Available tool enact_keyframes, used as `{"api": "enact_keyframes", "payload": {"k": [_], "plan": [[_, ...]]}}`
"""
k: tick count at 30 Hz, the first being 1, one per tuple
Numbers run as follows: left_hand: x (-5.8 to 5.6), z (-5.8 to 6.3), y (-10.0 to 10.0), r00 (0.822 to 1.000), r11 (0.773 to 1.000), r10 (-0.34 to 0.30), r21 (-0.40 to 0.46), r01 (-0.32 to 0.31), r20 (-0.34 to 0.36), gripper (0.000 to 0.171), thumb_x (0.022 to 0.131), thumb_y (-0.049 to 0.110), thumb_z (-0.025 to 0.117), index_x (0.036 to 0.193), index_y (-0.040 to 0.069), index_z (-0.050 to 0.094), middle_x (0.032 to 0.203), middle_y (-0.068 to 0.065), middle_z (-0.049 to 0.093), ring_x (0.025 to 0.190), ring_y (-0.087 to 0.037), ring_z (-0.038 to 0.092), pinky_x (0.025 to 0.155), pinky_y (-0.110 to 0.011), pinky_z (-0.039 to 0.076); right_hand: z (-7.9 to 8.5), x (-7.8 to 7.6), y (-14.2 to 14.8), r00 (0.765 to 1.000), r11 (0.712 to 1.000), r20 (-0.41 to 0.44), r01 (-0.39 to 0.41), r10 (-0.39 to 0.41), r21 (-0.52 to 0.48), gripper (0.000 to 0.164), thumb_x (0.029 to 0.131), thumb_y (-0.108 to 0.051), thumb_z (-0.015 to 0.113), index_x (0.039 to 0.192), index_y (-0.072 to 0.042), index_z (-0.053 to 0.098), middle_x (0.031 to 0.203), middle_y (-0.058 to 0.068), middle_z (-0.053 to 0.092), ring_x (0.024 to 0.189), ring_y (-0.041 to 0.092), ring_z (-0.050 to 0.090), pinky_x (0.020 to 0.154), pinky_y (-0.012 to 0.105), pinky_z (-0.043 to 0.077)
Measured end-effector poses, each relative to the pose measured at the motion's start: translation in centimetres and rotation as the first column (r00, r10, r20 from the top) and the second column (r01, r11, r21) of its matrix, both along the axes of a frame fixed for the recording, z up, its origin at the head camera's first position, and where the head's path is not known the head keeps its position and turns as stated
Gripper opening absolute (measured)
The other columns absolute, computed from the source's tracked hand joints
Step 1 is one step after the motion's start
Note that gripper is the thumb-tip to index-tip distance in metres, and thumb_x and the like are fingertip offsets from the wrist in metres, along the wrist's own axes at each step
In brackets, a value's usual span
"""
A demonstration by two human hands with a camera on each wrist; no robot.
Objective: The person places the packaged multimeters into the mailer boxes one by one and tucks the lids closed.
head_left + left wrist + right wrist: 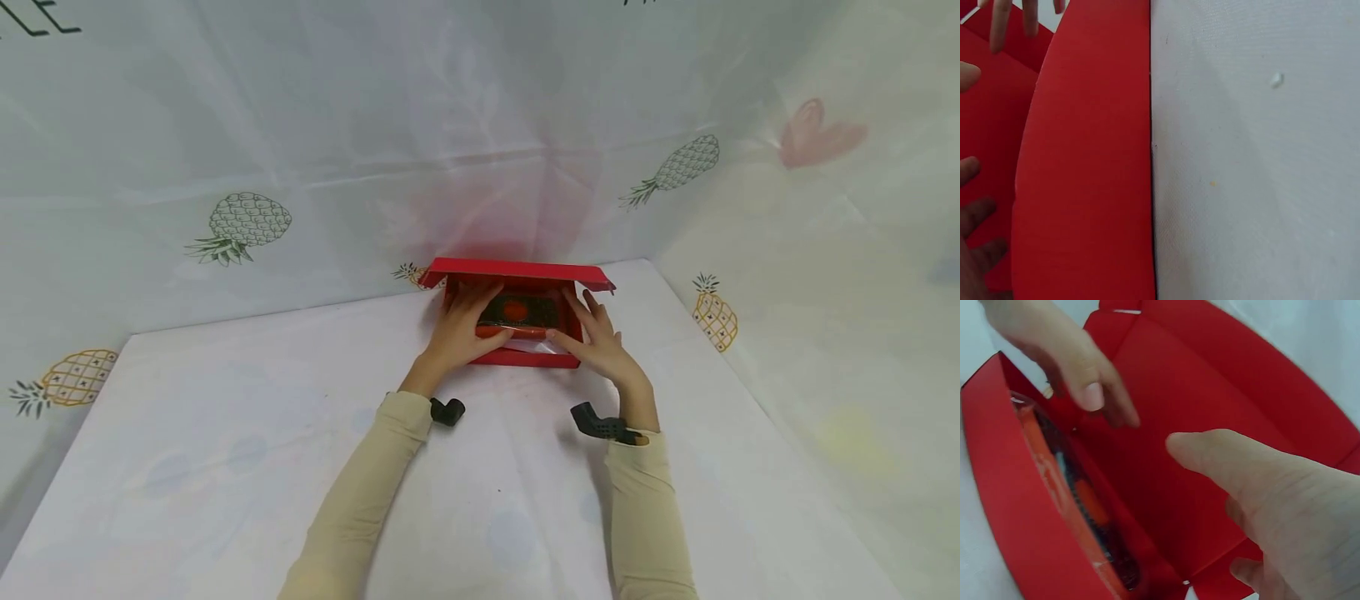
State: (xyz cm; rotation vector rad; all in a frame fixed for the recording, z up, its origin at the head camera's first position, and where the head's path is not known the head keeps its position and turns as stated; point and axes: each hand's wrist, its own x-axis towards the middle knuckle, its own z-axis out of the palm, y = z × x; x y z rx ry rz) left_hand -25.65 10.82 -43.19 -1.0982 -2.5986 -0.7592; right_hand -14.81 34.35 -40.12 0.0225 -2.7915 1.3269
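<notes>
1. Head: box (525, 360) long axis runs left-right, lid (517, 269) raised. Pack (519, 312) inside lies parallel, dark face up. Left hand (459, 332) at box's left end, right hand (606, 348) at its right.
2. Left wrist: fingers apart, partly visible, beside box wall (1085, 175).
3. Right wrist: both hands unclamped over box; pack contact unclear.

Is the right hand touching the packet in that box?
Apart: the right wrist view shows bare red box between the right hand and the packet.
</notes>
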Motion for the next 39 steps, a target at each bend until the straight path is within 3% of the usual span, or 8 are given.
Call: {"api": "enact_keyframes", "payload": {"k": [7, 17, 23, 32, 39], "plan": [[0.6, 0.2, -0.4, 0.999, 1.000, 0.013, 0.000, -0.013, -0.038, 0.079, 0.085, 0.048, 0.066, 0.153, 0.022, 0.034, 0.158, -0.004, 0.029, 0.145, -0.024, 0.024, 0.117, -0.059, 0.016, 0.5, 0.4, 0.1, 1.000, 0.999, 0.001, -0.030, 0.030, 0.025, 0.088, 0.088, -0.038, 0.065, 0.157, -0.032, 0.010, 0.164, 0.006, -0.007, 0.148, 0.039, -0.009, 0.102, 0.079, -0.008], [1.7, 0.6, -1.0, 0.998, 0.998, 0.033, -0.056, -0.036, -0.052, 0.079, 0.085, 0.050, 0.065, 0.152, 0.022, 0.035, 0.160, -0.005, 0.026, 0.147, -0.030, 0.021, 0.116, -0.061, 0.017, 0.8, 0.6, 0.2, 0.998, 0.997, 0.064, -0.002, -0.003, 0.073, 0.096, 0.086, -0.040, 0.069, 0.158, -0.029, 0.007, 0.163, 0.013, -0.011, 0.145, 0.046, -0.016, 0.097, 0.082, -0.010], [2.1, 0.8, -1.4, 0.999, 0.996, 0.050, -0.068, -0.051, -0.014, 0.079, 0.087, 0.054, 0.062, 0.153, 0.025, 0.032, 0.162, -0.003, 0.021, 0.148, -0.032, 0.016, 0.115, -0.064, 0.013, 1.0, 0.6, 0.1, 0.998, 0.995, 0.061, -0.006, 0.000, 0.102, 0.097, 0.085, -0.040, 0.070, 0.158, -0.025, 0.008, 0.163, 0.016, -0.010, 0.144, 0.048, -0.015, 0.098, 0.082, -0.009], [2.7, 1.0, -2.3, 0.998, 0.998, 0.062, -0.031, -0.063, -0.010, 0.076, 0.087, 0.054, 0.060, 0.152, 0.025, 0.034, 0.161, -0.005, 0.024, 0.148, -0.036, 0.014, 0.114, -0.065, 0.013, 1.2, 0.7, 0.3, 0.997, 0.996, 0.078, -0.004, -0.003, 0.093, 0.097, 0.085, -0.040, 0.070, 0.158, -0.031, 0.007, 0.163, 0.015, -0.009, 0.145, 0.046, -0.015, 0.099, 0.081, -0.009], [3.3, 1.2, -3.0, 0.999, 0.999, 0.048, 0.008, -0.048, -0.015, 0.076, 0.087, 0.053, 0.061, 0.152, 0.023, 0.035, 0.160, -0.008, 0.026, 0.147, -0.038, 0.016, 0.114, -0.066, 0.014, 1.4, 1.0, 0.6, 0.997, 0.997, 0.073, -0.035, 0.030, 0.067, 0.091, 0.087, -0.034, 0.069, 0.158, -0.024, 0.013, 0.163, 0.014, -0.005, 0.145, 0.045, -0.016, 0.100, 0.080, -0.010]]}}
